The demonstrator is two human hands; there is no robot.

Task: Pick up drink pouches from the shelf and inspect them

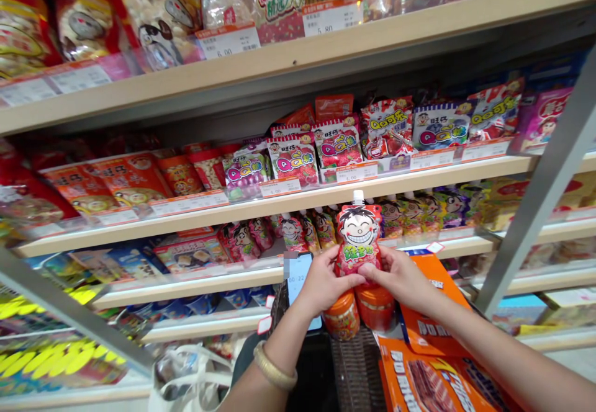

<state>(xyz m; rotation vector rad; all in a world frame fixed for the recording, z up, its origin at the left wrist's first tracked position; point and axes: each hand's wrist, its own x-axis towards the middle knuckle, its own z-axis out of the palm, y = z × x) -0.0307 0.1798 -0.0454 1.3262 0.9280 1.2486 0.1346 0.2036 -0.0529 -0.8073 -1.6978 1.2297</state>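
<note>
Upright in front of the shelves is a red jelly drink pouch (359,229) with a white spout cap and a grinning cartoon face. My left hand (323,283) grips its lower left side, and my right hand (401,277) grips the lower right, its thumb across the front. The fingers behind the pouch are hidden. Just below, two orange-red snack jars, a smaller one (342,319) and a larger one (376,311), stand in a dark woven basket (354,378). A lit phone (300,275) lies partly behind my left wrist.
Orange wafer packs (419,378) lie on the right of the basket. Ahead, a shelf (200,213) carries gummy candy bags (293,159); similar spouted pouches (400,213) line the one below. Grey posts (542,170) flank the shelving. A white bag (189,378) sits low at left.
</note>
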